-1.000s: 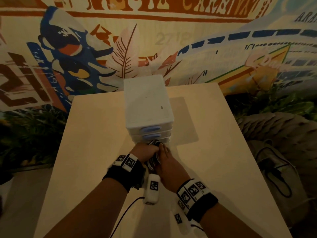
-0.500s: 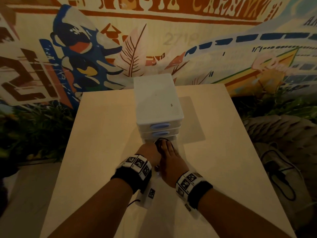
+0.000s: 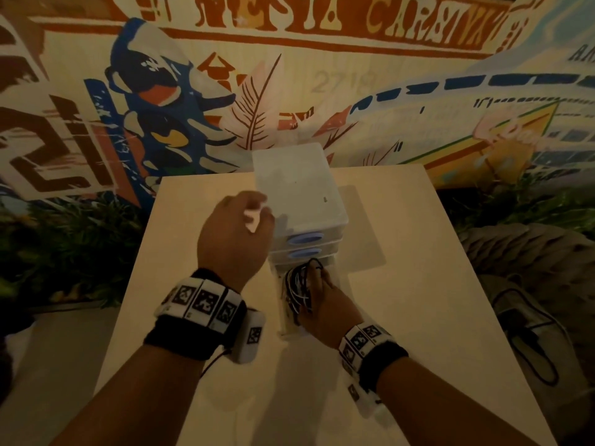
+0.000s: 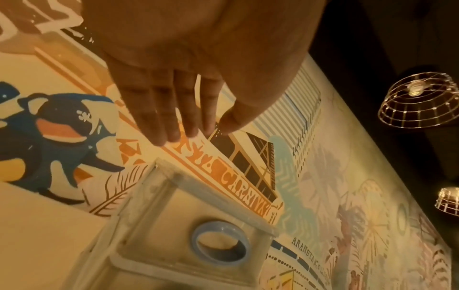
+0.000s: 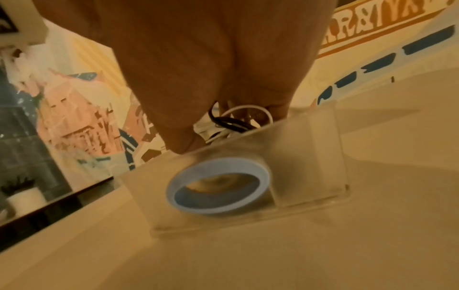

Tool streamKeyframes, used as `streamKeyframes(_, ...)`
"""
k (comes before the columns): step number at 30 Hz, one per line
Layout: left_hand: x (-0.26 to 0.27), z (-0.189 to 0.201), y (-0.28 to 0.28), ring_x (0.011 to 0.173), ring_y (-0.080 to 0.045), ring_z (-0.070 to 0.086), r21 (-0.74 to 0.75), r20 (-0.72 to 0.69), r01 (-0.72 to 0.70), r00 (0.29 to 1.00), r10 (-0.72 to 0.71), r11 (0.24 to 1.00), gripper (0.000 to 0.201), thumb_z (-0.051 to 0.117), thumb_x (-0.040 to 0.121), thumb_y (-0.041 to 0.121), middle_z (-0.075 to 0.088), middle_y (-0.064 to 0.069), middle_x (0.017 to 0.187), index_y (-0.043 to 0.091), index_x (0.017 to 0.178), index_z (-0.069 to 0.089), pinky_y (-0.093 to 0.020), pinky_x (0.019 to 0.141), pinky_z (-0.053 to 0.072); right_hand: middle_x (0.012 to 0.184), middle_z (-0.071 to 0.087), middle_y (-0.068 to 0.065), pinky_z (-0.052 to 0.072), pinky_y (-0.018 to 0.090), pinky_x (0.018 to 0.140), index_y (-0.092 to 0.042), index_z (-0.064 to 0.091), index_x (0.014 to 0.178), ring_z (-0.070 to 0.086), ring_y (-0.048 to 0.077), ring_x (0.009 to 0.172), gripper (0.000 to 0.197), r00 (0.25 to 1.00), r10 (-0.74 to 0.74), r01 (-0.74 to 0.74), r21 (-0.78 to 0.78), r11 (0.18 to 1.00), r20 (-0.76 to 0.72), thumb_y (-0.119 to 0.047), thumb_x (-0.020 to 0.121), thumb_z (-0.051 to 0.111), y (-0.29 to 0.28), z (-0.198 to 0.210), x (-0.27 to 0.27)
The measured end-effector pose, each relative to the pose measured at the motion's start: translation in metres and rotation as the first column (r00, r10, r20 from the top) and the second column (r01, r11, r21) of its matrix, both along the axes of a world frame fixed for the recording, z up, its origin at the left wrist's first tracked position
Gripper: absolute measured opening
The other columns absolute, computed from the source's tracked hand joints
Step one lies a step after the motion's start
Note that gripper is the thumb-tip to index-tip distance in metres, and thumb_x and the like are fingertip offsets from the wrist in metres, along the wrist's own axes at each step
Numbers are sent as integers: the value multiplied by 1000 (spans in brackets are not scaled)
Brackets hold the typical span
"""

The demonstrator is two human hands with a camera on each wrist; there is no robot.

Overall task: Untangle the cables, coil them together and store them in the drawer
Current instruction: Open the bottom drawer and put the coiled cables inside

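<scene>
A white drawer unit [image 3: 299, 188] with blue ring handles [image 4: 221, 247] stands mid-table. Its clear bottom drawer [image 3: 285, 326] is pulled out toward me; its front with a blue ring [image 5: 218, 186] fills the right wrist view. A coil of black and white cables [image 3: 297, 284] sits in that drawer. My right hand [image 3: 317, 284] reaches down into the drawer and holds the cables [image 5: 233, 121] between thumb and fingers. My left hand [image 3: 257, 214] hovers at the unit's top left corner, fingers [image 4: 168, 117] straight and holding nothing.
The pale table [image 3: 418, 284] ends close behind the unit at a painted mural wall [image 3: 322, 91]. Plants [image 3: 64, 246] lie off the left edge. A grey bag with a dark cord [image 3: 531, 333] sits on the floor to the right.
My left hand has let go of the coil and risen to the top left corner of the drawer unit. My right hand stays with the cables in the bottom drawer.
</scene>
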State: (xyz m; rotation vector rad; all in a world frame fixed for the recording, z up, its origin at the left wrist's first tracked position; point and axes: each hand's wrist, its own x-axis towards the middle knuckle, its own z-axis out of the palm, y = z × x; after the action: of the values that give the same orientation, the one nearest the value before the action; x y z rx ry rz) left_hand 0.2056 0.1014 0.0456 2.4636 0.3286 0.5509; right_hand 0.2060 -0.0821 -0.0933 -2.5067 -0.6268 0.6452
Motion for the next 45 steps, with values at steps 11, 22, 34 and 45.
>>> streamKeyframes(11,23,-28,-12,149,-36,28,53,-527,261,827,-195,964,63,31,109,34,-4,-13,169,9,161,5,-49,119,30,112,61,2,43,30,74,-21,52,119,64,28,98,23,943,-319,290,240,926,92,-37,103,50,4,2,14)
streamKeyframes(22,24,-35,-11,156,-28,0,168,-555,303,815,-164,938,61,18,109,37,-5,-11,169,10,161,1,-49,125,3,170,4,4,8,47,127,-20,8,162,3,27,157,66,961,105,-102,-24,995,254,-52,105,14,16,-34,-7)
streamKeyframes(34,22,-36,-3,156,-25,2,128,-498,312,841,-211,941,63,25,109,40,-1,-11,169,10,161,5,-39,125,3,167,-18,12,2,53,125,-12,-21,155,-15,36,154,97,918,324,-268,-247,931,228,-42,99,53,14,-47,22)
streamKeyframes(45,22,-35,-3,156,-26,2,133,-504,323,836,-217,937,63,25,109,40,-1,-12,169,10,161,5,-38,125,2,158,35,-10,45,28,106,-25,41,151,54,17,129,65,978,-146,112,208,972,152,-42,94,67,3,-24,18)
